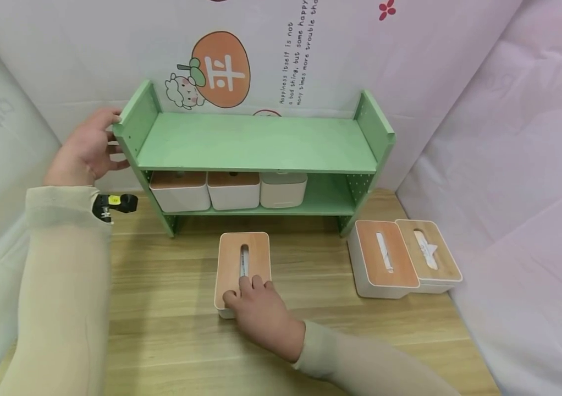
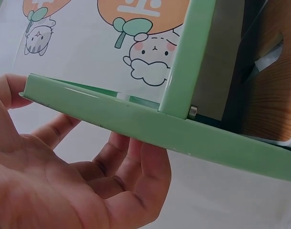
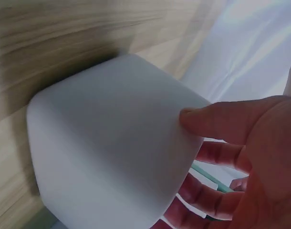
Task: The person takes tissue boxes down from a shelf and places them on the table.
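You have the tissue box (image 1: 229, 267) on the table (image 1: 172, 335), in front of the green shelf (image 1: 256, 143) and well apart from the red-brown-topped box (image 1: 390, 256) and the tan-topped box (image 1: 441, 261) at the right. Your right grip (image 1: 263, 313) grasps the tissue box at its near end: the right wrist view shows the thumb against the white wall and the fingers reaching over the top edge. Your left grip (image 1: 85, 148) grasps the shelf at its left side panel, thumb over the edge, fingertips against the outer face. You cannot tell from these views whether the whole base of the tissue box bears on the table. Handling assessment: the walls look stiff and smooth, with rounded corners, probably plastic, so expect a light load and some slipping under dry fingers. The wood-toned lid (image 1: 256, 247) may be a separate piece; do not trust your weight of hold to it or to the slot (image 1: 244, 258), where something pale shows. The sounder hold is on the white walls below the lid, thumb and fingers on opposite long sides near the middle. Your present one-end hold likely lets the far end dip if lifted. Breakage appears a small risk; scuffing the lid is likelier.
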The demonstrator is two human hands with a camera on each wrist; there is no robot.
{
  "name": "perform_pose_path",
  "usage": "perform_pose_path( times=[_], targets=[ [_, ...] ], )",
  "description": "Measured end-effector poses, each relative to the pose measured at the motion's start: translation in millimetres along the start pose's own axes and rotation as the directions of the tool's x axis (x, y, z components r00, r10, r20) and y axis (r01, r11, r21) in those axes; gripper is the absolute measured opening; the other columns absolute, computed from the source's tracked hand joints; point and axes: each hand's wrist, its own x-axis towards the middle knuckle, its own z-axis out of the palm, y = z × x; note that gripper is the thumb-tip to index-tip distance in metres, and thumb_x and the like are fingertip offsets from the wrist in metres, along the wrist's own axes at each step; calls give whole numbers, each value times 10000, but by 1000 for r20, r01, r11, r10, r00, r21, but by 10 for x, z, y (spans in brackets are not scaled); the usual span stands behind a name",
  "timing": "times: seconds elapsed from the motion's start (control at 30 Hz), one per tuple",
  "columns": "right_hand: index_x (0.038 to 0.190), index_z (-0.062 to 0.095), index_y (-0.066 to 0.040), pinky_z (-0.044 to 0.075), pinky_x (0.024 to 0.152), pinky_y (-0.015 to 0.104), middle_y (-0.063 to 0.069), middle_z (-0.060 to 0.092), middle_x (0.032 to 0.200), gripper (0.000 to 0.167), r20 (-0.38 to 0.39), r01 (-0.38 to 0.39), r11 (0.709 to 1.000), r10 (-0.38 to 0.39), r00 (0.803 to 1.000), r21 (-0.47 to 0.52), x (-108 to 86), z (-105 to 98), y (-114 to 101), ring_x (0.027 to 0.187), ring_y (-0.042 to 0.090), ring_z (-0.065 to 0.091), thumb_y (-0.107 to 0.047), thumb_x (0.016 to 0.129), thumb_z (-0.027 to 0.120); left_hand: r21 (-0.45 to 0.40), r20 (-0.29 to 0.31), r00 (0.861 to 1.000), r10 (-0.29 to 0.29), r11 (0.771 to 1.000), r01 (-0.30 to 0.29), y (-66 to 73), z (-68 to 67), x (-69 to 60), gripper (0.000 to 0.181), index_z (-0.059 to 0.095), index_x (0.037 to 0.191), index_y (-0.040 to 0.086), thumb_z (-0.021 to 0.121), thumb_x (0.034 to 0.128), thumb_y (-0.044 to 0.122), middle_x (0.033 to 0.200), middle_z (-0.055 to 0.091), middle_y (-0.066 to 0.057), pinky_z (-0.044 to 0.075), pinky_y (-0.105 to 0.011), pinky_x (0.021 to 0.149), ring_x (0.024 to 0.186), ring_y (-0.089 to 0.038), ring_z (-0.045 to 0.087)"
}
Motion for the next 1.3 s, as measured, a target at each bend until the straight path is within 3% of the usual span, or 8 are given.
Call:
perform_pose_path(
  times=[0.3, 0.43, 0.63, 0.93, 1.17, 1.3],
  targets=[
    [889, 500, -180, 258, 495, 304, 46, 371, 770, 153, 140, -107, 994, 110, 984, -24, -22, -51, 23, 640, 219, 355, -131, 880, 645, -11, 7, 1000, -2, 1000, 2, -6, 3, 17, 312, 424, 1365, 304, 449, 1056, 336, 1221, 427, -45, 388, -465, 842, 992, -236, 494],
    [901, 505, -169, 254, 471, 309, 50, 366, 765, 149, 123, -98, 995, 100, 987, -22, -35, -78, -4, 635, 224, 368, -169, 891, 654, -12, 6, 1000, -1, 1000, 1, 6, 13, 13, 322, 431, 1371, 310, 455, 1052, 343, 1187, 443, -36, 378, -472, 851, 981, -235, 486],
    [904, 511, -179, 244, 452, 315, 57, 387, 752, 158, 87, -92, 994, 97, 991, -51, -39, -46, -29, 609, 231, 379, -95, 872, 641, -25, 0, 1000, -7, 1000, 7, 5, 26, 13, 324, 444, 1371, 296, 455, 1049, 334, 1148, 465, -27, 377, -469, 854, 951, -231, 491],
    [882, 476, -183, 280, 444, 316, 73, 396, 774, 179, 116, -155, 986, 160, 980, -54, -54, -25, 92, 616, 236, 369, -93, 876, 631, -27, -20, 1000, -9, 1000, 8, -2, 7, 5, 314, 451, 1361, 304, 452, 1051, 347, 1171, 446, -32, 365, -485, 875, 986, -234, 483],
    [928, 485, -186, 308, 446, 334, 91, 396, 806, 182, 200, -223, 975, 222, 954, -14, -107, -22, 227, 642, 256, 370, -58, 907, 613, -29, -16, 1000, -6, 1000, 5, -3, 12, 14, 311, 464, 1349, 284, 461, 1046, 354, 1130, 460, -26, 373, -473, 851, 980, -235, 471],
    [953, 510, -186, 316, 448, 345, 102, 401, 816, 209, 199, -254, 967, 247, 948, 8, -160, -24, 316, 652, 269, 380, -12, 895, 610, -25, -12, 1000, -4, 1000, 4, -7, 7, 16, 308, 457, 1346, 290, 461, 1047, 363, 1122, 461, -27, 383, -467, 840, 974, -235, 467]
  ],
)
